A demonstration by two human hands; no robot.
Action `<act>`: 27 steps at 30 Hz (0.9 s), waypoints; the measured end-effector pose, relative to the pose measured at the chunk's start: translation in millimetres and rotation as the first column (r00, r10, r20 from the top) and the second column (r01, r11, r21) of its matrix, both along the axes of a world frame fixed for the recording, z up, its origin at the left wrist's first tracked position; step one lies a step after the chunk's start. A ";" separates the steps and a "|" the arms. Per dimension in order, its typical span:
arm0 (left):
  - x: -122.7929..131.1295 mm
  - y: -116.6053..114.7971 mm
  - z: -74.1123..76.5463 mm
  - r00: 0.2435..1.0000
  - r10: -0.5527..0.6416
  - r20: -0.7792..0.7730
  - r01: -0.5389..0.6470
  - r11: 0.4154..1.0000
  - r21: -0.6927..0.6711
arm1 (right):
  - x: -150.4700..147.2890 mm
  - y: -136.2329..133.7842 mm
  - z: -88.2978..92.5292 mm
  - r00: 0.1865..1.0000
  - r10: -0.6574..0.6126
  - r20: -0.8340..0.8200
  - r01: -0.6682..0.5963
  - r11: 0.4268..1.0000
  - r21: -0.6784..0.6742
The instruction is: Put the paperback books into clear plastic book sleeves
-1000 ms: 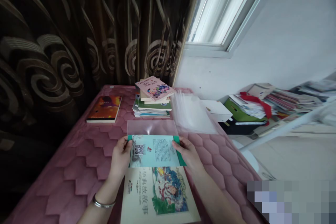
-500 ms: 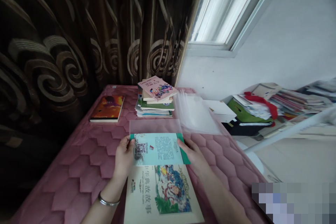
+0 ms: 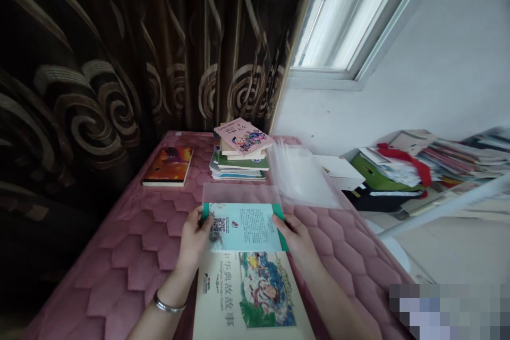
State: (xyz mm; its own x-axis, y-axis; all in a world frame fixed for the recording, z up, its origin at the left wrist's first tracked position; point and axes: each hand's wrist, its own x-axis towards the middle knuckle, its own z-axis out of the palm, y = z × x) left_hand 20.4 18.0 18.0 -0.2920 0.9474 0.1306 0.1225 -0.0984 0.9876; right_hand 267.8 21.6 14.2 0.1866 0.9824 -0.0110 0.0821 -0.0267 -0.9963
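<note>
Cover panel, pale blue with green side edges, directly between left hand and right hand, above the near middle of a pink quilted mattress. Long axis: left to right, hand to hand; neither hand nearer. Both hands narrow, each with a thumb-on-top pinch at one short side. On the near side of the panel, between the forearms: cream book; join between the two impossible to tell. Beyond the far edge: clear plastic sheet. Farther away: stack of books, with clear sleeves just to its right and orange book apart to its left. Legible on the cream book: 典故故事, above it in part 中华, and “Zhonghua Diangu Gushi”. On the panel: QR code at left, Chinese text block at right, too small to read. On pink book, top of stack: apparently 谜语大全. Orange cover: lettering unreadable.
</note>
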 end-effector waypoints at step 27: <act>9.3 -7.5 0.7 0.989 0.113 -0.090 -0.115 0.993 -0.010 | 19.2 -3.0 27.6 0.999 -0.008 0.051 0.008 1.000 0.005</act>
